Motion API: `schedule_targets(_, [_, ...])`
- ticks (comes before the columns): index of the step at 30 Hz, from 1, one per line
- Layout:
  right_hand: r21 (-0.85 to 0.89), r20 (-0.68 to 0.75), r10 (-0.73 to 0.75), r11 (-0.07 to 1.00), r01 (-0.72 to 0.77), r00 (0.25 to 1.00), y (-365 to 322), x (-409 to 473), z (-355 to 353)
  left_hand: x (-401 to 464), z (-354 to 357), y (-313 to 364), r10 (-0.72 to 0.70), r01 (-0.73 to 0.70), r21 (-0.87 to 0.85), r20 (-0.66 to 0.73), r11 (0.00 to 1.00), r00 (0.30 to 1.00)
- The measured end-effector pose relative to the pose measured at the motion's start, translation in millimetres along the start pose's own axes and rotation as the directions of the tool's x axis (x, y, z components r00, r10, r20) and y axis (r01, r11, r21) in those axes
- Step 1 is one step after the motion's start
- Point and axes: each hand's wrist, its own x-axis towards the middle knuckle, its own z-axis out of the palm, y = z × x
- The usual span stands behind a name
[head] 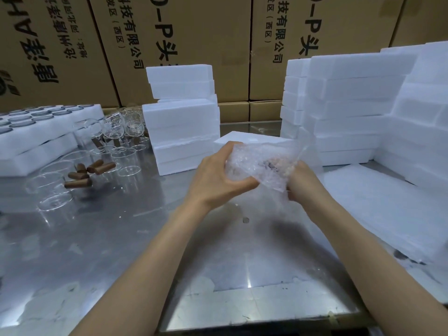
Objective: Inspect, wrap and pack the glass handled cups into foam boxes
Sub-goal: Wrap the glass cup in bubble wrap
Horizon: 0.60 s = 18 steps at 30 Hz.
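Above the middle of the steel table [116,238] I hold a bundle of clear bubble wrap [261,163] with a cup inside; only a dark patch of the cup shows through. My left hand [218,175] grips the bundle's left side, thumb underneath. My right hand [300,183] grips its right side from below, partly hidden by the wrap. Several clear glass cups with brown handles [87,170] lie and stand on the table at the left. Just behind the bundle lies a white foam box [244,139].
Stacks of white foam boxes stand behind centre [181,132] and at the right [351,112]. Foam sheets [388,214] lie flat at the right. A foam tray of glass rims [43,124] sits far left. Cardboard cartons [194,32] wall off the back.
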Motion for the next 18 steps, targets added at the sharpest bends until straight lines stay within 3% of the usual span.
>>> schedule_targets(2, [-0.107, -0.019, -0.118, 0.987, 0.116, 0.993, 2.7, -2.6, 0.2, 2.7, -3.2, -5.4, -0.059, 0.057, -0.028, -0.043, 0.998, 0.997])
schedule_targets(3, [-0.138, -0.059, -0.245, 0.962, 0.236, 0.968, 6.4, -1.9, 1.1, 3.7, -5.0, -7.5, -0.097, 0.093, -0.060, -0.066, 0.994, 0.993])
schedule_targets(6, [-0.174, -0.315, -0.564, 0.825, 0.538, 0.763, 3.2, -9.7, 0.3, 8.7, -9.5, -12.8, -0.248, 0.213, -0.254, -0.117, 0.943, 0.962])
schedule_targets(8, [-0.116, -0.506, -0.573, 0.785, 0.608, 0.644, 1.0, -8.9, -3.9, 10.9, -13.3, -11.0, -0.354, 0.289, -0.396, -0.100, 0.872, 0.930])
schedule_targets(9, [-0.040, -0.567, -0.524, 0.789, 0.613, 0.636, 1.5, -6.1, -7.7, 11.5, -14.8, -9.4, -0.415, 0.337, -0.479, -0.062, 0.810, 0.908])
schedule_targets(11, [0.133, -0.574, -0.372, 0.836, 0.532, 0.729, 1.7, -2.2, -13.7, 12.2, -16.4, -5.0, -0.519, 0.444, -0.633, 0.077, 0.634, 0.851])
schedule_targets(14, [0.243, -0.224, -0.216, 0.932, 0.269, 0.950, 4.1, 1.1, -14.4, 10.7, -14.7, -3.3, -0.527, 0.521, -0.674, 0.224, 0.524, 0.819])
schedule_targets(16, [0.294, 0.014, -0.195, 0.938, 0.183, 0.981, 4.8, -1.1, -8.6, 8.2, -13.7, -4.6, -0.484, 0.539, -0.664, 0.291, 0.519, 0.825])
schedule_targets(18, [0.274, 0.052, -0.227, 0.940, 0.205, 0.972, 8.2, -0.9, -4.7, 5.8, -13.1, -7.1, -0.422, 0.557, -0.649, 0.372, 0.518, 0.827])
